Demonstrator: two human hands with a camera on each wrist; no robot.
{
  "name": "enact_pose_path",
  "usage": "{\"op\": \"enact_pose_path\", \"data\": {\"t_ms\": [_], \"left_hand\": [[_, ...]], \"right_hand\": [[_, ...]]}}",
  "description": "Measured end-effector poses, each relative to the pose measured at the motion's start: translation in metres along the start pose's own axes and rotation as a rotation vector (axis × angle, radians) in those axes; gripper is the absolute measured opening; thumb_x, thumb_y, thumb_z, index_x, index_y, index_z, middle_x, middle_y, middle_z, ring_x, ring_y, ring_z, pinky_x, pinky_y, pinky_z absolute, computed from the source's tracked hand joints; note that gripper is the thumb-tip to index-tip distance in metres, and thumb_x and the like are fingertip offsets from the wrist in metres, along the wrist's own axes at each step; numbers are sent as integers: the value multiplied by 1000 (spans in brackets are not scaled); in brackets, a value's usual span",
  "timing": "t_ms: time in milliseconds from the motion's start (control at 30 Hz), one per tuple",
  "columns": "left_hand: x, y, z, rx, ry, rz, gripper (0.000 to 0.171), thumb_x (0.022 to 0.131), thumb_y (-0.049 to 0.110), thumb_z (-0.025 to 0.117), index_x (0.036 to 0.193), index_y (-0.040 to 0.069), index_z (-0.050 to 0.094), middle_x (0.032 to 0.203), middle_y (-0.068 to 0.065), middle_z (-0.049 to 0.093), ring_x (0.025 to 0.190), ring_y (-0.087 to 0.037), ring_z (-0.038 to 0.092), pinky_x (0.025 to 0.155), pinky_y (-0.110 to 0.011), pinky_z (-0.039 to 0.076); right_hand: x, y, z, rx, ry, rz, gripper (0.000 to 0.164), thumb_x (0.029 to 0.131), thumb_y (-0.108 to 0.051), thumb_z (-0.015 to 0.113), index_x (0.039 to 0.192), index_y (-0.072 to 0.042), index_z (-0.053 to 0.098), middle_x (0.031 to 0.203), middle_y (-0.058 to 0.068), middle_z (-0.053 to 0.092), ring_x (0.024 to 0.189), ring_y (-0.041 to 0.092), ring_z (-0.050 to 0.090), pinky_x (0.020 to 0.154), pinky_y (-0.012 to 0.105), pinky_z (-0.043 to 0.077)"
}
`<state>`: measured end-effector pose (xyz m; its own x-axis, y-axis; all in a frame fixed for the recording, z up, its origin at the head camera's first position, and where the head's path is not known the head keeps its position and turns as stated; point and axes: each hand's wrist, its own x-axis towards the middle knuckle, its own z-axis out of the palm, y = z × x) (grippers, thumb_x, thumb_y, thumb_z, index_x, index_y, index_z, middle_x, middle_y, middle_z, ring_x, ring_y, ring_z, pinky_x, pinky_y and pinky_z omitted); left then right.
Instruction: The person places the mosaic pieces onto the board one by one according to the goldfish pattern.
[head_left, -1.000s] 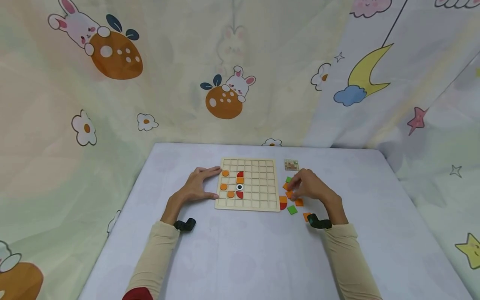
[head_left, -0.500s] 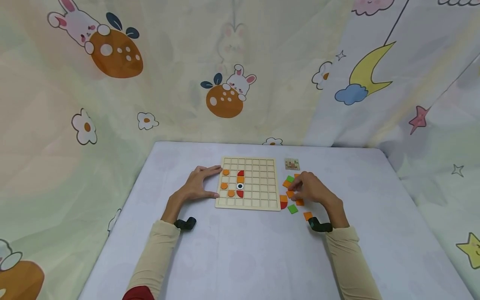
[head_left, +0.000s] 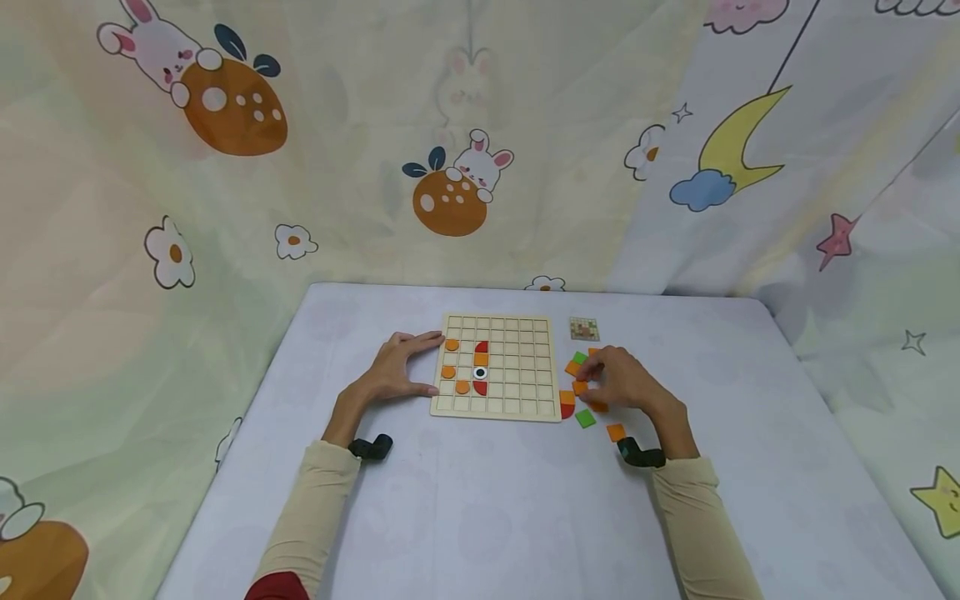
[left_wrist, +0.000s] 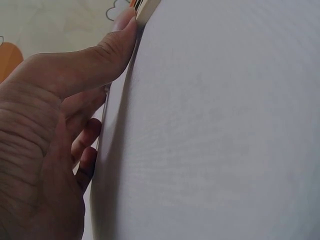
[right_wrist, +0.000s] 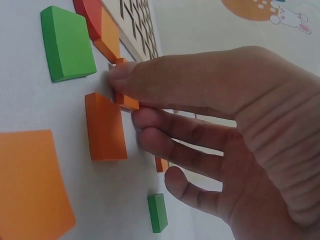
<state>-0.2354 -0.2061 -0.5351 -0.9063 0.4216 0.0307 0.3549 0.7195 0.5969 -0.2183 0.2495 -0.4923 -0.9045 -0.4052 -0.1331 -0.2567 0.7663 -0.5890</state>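
My left hand (head_left: 393,367) touches the left edge of a wooden grid board (head_left: 517,408), thumb and forefinger spread along it; the left wrist view shows the thumb at the board's corner. On the board lie several orange round pieces (head_left: 452,345), red quarter-round pieces (head_left: 481,388), an orange square and a white piece with a black ring and dot (head_left: 480,373). To the right of the board, my right hand (head_left: 622,379) pinches an orange square tile (right_wrist: 129,103). The thumb covers part of that tile, and the forefinger's tip is hidden in the right wrist view.
Around the right hand lie loose orange tiles (head_left: 616,432) and green tiles (head_left: 585,418). A red quarter-round piece (head_left: 567,412) and an orange one sit against the board's right edge. Beyond them is a small patterned card (head_left: 584,328). A patterned cloth hangs behind the white-covered table (head_left: 480,517).
My right hand has shifted slightly toward the near side, with its thumb and forefinger staying at the orange tile. My left hand keeps its place at the board.
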Motion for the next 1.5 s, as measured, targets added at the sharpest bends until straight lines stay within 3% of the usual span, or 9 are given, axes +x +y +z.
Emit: {"op": "enact_pose_path", "data": {"t_ms": [200,467,1200,1500], "left_hand": [[0,-1,0,-9,0,5,102,78,46,97,166,23,50,176,2,43,140,-30,43,114,-57,34],[-1,-1,0,-5,-5,-1,101,79,45,97,166,24,49,177,2,42,139,-29,43,115,-57,34],[0,1,-1,5,-2,-10,102,79,46,96,166,26,49,177,2,42,139,-30,43,114,-57,35],[-1,1,-1,8,-12,-13,102,79,48,95,167,26,48,177,2,42,141,-30,42,115,-58,35]], "right_hand": [[1,2,3,-2,9,-3,21,86,-17,92,103,-10,82,102,2,81,99,24,67,98,52,57],[-1,0,2,-62,68,-64,18,84,-16,93,98,-10,85,97,1,82,92,22,67,89,45,56],[-1,-3,0,-52,60,-34,21,87,-20,89,104,-9,84,101,4,80,92,22,64,86,40,54],[2,-19,4,-30,83,-119,22,86,-22,91,100,-6,83,95,3,80,88,19,68,82,36,54]]}}
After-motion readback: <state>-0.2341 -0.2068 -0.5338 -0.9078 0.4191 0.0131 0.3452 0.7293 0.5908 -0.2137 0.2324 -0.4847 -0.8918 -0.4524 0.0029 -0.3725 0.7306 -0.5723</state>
